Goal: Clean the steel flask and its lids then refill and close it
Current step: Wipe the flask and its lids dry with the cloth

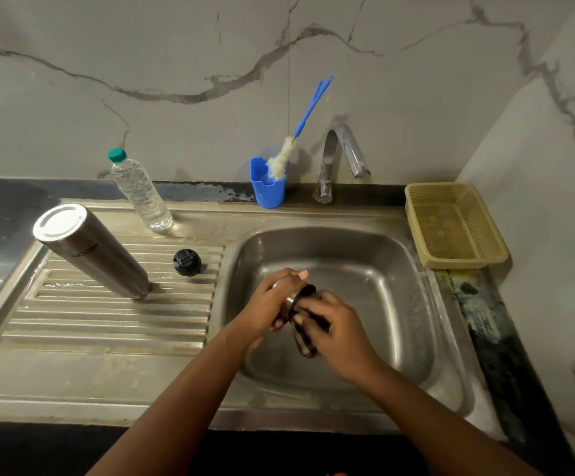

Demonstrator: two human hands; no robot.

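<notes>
Holding the shiny steel cup lid [288, 297] over the steel sink [416, 269] so drips fall in, my left hand [269, 304] grips it while my right hand [334, 324] grips a dark cloth [305, 341] to rub it.

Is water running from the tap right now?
No, the tap shows no stream, and its spout points away from the hands over the sink.

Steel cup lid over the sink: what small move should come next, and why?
Probably keep rubbing the dark cloth around the steel cup lid: the left hand grips the lid, the right hand presses the cloth on it, and the flask already stands inverted on the drainboard.
</notes>
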